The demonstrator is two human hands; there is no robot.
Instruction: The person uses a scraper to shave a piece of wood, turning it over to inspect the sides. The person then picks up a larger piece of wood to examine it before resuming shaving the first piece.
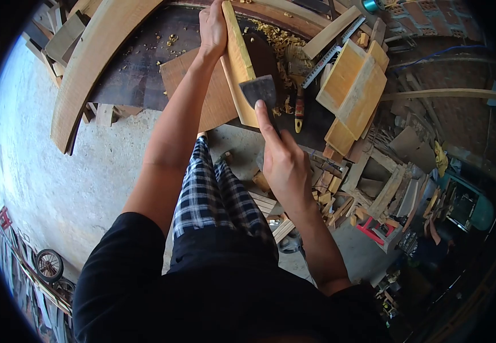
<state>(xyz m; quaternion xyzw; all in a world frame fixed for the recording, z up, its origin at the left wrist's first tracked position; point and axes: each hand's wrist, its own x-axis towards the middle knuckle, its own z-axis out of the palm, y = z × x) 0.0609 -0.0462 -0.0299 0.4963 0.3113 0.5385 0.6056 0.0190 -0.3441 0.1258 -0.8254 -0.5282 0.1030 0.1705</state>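
Note:
My left hand (212, 27) is closed around the far end of a long yellowish wooden board (237, 63), which stands tilted on the workbench. The fingers on its far side are partly hidden. Near the board's closer end, my right hand (286, 166) grips a scraper (258, 90) with a wide, flat, dark blade. My index finger lies stretched along the blade, whose broad edge is at the board. Most of the handle is hidden inside my hand. Under the board lies a flat brown wooden panel (182, 77).
Curled shavings (285, 48) cover part of the dark workbench (125, 83). A brush with a striped handle (299, 111), a ruler (330, 57) and stacked wooden blocks (353, 86) lie to the right. A curved plank (96, 63) juts out at left. Wood scraps (328, 186) litter the floor.

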